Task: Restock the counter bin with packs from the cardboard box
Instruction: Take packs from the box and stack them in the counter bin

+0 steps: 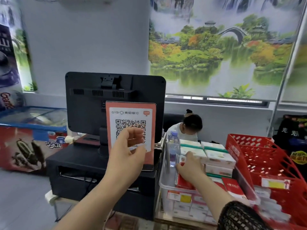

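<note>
The clear plastic counter bin [163, 185] stands right of the till and holds stacked white-and-green packs [216, 156] and red packs [232, 188]. My right hand [191, 168] reaches down into the bin, its fingers and thumb curled round a white pack with a red mark [181, 161]. My left hand [127, 151] hovers in the air in front of the QR code sign [131, 123], fingers loosely curled, holding nothing. The cardboard box is out of view.
A black till monitor [114, 100] stands behind the sign. A water bottle [173, 146] sits at the bin's far left corner. A red plastic basket [265, 155] is on the right. A person [187, 128] sits behind the counter. A chest freezer [33, 117] is far left.
</note>
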Demonstrator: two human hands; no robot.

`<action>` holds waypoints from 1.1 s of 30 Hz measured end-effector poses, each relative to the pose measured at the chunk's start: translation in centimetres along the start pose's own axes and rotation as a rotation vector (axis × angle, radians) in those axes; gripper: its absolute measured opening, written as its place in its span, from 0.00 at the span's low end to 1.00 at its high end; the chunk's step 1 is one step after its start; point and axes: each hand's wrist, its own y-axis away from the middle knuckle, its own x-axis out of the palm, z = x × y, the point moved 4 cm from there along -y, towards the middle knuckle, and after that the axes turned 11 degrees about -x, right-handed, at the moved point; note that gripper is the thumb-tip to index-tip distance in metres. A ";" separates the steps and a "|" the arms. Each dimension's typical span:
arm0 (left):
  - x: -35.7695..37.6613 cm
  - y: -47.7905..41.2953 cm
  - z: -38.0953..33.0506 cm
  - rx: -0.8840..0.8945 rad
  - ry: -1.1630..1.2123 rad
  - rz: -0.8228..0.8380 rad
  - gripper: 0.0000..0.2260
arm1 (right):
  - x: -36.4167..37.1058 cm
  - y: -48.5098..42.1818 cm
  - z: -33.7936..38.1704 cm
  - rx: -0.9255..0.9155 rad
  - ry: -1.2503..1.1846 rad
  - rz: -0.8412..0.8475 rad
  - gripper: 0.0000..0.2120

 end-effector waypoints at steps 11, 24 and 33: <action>-0.4 -0.1 1.1 -0.041 -0.070 -0.046 0.17 | 2.9 -2.2 -1.1 0.035 0.297 0.177 0.35; 0.7 -0.2 1.8 -0.056 -0.049 -0.025 0.17 | 3.1 -1.9 -1.2 -0.029 0.400 0.300 0.27; 1.1 -0.7 2.7 -0.085 -0.048 -0.011 0.17 | 2.7 -1.7 -0.9 -0.042 0.368 0.251 0.27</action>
